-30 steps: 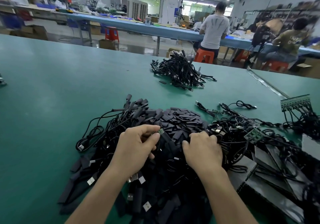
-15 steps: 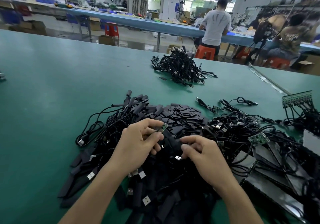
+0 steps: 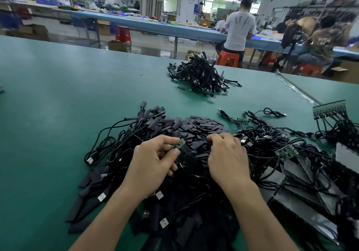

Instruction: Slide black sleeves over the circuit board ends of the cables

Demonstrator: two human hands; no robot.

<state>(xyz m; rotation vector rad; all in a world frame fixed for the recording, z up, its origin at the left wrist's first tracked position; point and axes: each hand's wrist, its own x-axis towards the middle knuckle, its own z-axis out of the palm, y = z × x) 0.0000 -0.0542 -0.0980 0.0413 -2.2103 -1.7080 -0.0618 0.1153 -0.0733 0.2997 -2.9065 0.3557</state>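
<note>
- Head view: the circuit board (image 3: 178, 144) is still pinched between thumb and forefinger of the left hand (image 3: 153, 161). It pokes out at the hand's 1 o'clock, bare, no sleeve on it.
- The right hand (image 3: 227, 157) has been pulled away from the board and up to the loose black sleeves (image 3: 196, 128) at 12 o'clock. Its fingers are curled down into them, and whether one's been grabbed can't be told.
- Looks like a sleeve is being fetched, so the sliding isn't started yet.
</note>
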